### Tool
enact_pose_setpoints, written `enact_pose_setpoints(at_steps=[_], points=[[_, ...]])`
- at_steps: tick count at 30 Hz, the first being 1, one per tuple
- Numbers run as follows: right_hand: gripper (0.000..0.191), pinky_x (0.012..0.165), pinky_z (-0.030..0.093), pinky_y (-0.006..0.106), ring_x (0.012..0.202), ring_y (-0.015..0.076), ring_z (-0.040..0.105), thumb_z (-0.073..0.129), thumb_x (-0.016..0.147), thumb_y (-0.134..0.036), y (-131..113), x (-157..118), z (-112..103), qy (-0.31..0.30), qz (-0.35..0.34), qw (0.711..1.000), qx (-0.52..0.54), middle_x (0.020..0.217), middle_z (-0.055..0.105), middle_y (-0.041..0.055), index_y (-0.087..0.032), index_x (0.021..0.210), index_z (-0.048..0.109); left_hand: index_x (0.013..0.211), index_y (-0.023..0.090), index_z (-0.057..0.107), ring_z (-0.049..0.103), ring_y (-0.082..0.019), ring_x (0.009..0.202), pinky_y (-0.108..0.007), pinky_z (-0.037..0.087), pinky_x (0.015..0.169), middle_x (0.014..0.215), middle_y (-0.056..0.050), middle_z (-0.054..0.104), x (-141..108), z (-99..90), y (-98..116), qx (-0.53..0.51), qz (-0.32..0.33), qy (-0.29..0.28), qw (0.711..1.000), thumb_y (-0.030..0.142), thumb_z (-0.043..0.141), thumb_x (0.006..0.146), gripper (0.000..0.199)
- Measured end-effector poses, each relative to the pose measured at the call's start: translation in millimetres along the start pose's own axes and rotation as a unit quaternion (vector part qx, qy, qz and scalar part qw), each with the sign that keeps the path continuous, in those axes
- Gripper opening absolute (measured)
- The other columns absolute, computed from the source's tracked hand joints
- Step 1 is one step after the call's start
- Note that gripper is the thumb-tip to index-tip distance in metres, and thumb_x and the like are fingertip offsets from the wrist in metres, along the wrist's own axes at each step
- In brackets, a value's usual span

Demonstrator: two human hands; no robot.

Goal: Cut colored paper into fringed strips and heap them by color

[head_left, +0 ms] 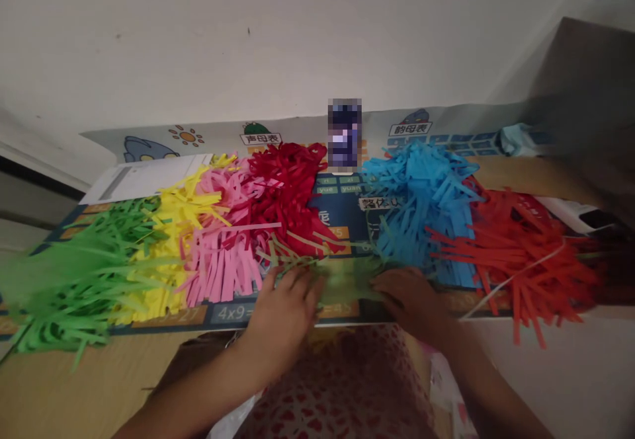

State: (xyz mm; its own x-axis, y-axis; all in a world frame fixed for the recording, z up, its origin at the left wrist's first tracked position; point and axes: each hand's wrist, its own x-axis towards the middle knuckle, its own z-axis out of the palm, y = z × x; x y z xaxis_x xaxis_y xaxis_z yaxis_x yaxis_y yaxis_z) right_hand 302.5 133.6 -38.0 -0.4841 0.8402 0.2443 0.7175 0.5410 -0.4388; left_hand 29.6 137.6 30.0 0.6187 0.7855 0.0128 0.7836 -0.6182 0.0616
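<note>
Between my two hands, a pale green fringed paper (346, 279) lies over the front of the printed mat, its thin strips fanning out to both sides. My left hand (290, 300) is at the paper's left edge, fingers curled on it. At the right edge, my right hand (409, 297) has its fingers bent against the paper, slightly blurred. A pink fringe bundle (225, 260) and a dark red one (288, 194) are nearest my left hand. Just beyond my right hand sits a blue fringe bundle (421, 207).
Yellow (173, 247) and green fringe bundles (89, 254) lie to the left, and a red one (520, 254) to the right. A pixelated upright object (344, 135) stands by the wall. The printed mat (231, 313) covers the table; white paper (149, 176) lies back left.
</note>
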Motion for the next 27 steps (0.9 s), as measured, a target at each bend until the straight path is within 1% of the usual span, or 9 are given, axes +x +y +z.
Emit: enact_pose_setpoints(at_steps=[3, 6, 9, 15, 18, 20, 23, 25, 27], points=[[0.023, 0.084, 0.041, 0.04, 0.097, 0.0226, 0.062, 0.051, 0.087, -0.019, 4.5, 5.0, -1.2, -0.008, 0.001, 1.0, 0.013, 0.101, 0.071, 0.0078, -0.021, 0.104, 0.066, 0.127, 0.022, 0.054, 0.058, -0.027, 0.106, -0.049, 0.032, 0.1, 0.112, -0.01, 0.068, 10.4, 11.5, 9.1, -0.074, 0.051, 0.007, 0.996, 0.035, 0.059, 0.086, 0.043], [0.022, 0.084, 0.041, 0.039, 0.096, 0.0217, 0.062, 0.05, 0.088, -0.019, 8.2, 6.2, -1.9, -0.004, 0.003, 1.0, 0.018, 0.1, 0.071, 0.006, -0.022, 0.103, 0.066, 0.115, 0.02, 0.06, 0.06, -0.024, 0.09, -0.046, 0.036, 0.092, 0.092, -0.007, 0.07, 15.7, 30.5, 6.3, -0.08, -0.003, 0.048, 0.996, 0.02, 0.055, 0.086, 0.03], [0.023, 0.084, 0.042, 0.039, 0.094, 0.0213, 0.064, 0.048, 0.089, -0.02, 11.0, 5.6, -2.8, 0.016, 0.003, 1.0, 0.009, 0.099, 0.072, 0.0054, -0.023, 0.103, 0.066, 0.109, 0.02, 0.063, 0.059, -0.026, 0.096, -0.046, 0.035, 0.09, 0.1, -0.008, 0.071, 10.0, 37.6, -14.8, -0.063, -0.072, 0.112, 0.989, 0.014, 0.058, 0.079, 0.031], [0.026, 0.085, 0.042, 0.041, 0.095, 0.0225, 0.064, 0.047, 0.088, -0.02, 14.2, 5.6, -5.6, 0.032, -0.01, 0.999, -0.015, 0.101, 0.072, 0.0053, -0.025, 0.105, 0.066, 0.105, 0.024, 0.065, 0.058, -0.031, 0.101, -0.051, 0.036, 0.088, 0.106, -0.008, 0.071, -28.8, 13.9, -81.8, 0.045, -0.223, 0.18, 0.957, 0.014, 0.052, 0.084, 0.026], [0.025, 0.086, 0.04, 0.041, 0.096, 0.0224, 0.064, 0.047, 0.088, -0.019, 11.0, 7.5, -5.5, 0.021, -0.022, 0.999, -0.023, 0.102, 0.072, 0.0051, -0.025, 0.105, 0.065, 0.116, 0.023, 0.059, 0.055, -0.034, 0.109, -0.053, 0.039, 0.089, 0.119, -0.013, 0.064, -46.0, -6.2, -91.7, 0.07, -0.288, 0.196, 0.935, 0.021, 0.055, 0.085, 0.032], [0.024, 0.085, 0.04, 0.041, 0.095, 0.0221, 0.064, 0.047, 0.089, -0.019, 6.8, 9.9, -4.8, 0.016, -0.021, 0.999, -0.025, 0.101, 0.072, 0.0051, -0.025, 0.104, 0.065, 0.13, 0.023, 0.049, 0.051, -0.031, 0.118, -0.05, 0.041, 0.095, 0.131, -0.014, 0.057, -44.5, -13.7, -74.5, -0.005, -0.205, 0.18, 0.962, 0.024, 0.055, 0.086, 0.044], [0.024, 0.085, 0.038, 0.041, 0.096, 0.0223, 0.063, 0.048, 0.087, -0.017, 1.1, 12.3, -3.6, 0.003, -0.019, 0.999, -0.026, 0.102, 0.072, 0.005, -0.024, 0.102, 0.066, 0.135, 0.025, 0.044, 0.051, -0.025, 0.122, -0.047, 0.032, 0.111, 0.13, -0.01, 0.058, -21.1, -3.6, -25.0, -0.141, 0.049, 0.06, 0.987, 0.031, 0.055, 0.088, 0.048], [0.027, 0.087, 0.037, 0.042, 0.098, 0.023, 0.062, 0.049, 0.084, -0.015, -0.1, 11.0, -3.0, -0.012, -0.019, 0.999, -0.029, 0.103, 0.072, 0.0049, -0.024, 0.103, 0.066, 0.132, 0.024, 0.049, 0.056, -0.024, 0.113, -0.05, 0.025, 0.114, 0.122, -0.008, 0.064, -0.4, 14.0, 4.0, -0.138, 0.094, 0.02, 0.986, 0.029, 0.052, 0.091, 0.041], [0.03, 0.087, 0.037, 0.042, 0.099, 0.0237, 0.062, 0.05, 0.082, -0.015, 1.5, 7.2, -2.7, -0.022, -0.011, 0.999, -0.03, 0.105, 0.071, 0.0055, -0.023, 0.106, 0.066, 0.119, 0.02, 0.059, 0.061, -0.022, 0.099, -0.048, 0.029, 0.11, 0.104, -0.007, 0.07, 15.0, 31.1, 17.2, -0.125, 0.06, 0.017, 0.99, 0.018, 0.048, 0.092, 0.029]])
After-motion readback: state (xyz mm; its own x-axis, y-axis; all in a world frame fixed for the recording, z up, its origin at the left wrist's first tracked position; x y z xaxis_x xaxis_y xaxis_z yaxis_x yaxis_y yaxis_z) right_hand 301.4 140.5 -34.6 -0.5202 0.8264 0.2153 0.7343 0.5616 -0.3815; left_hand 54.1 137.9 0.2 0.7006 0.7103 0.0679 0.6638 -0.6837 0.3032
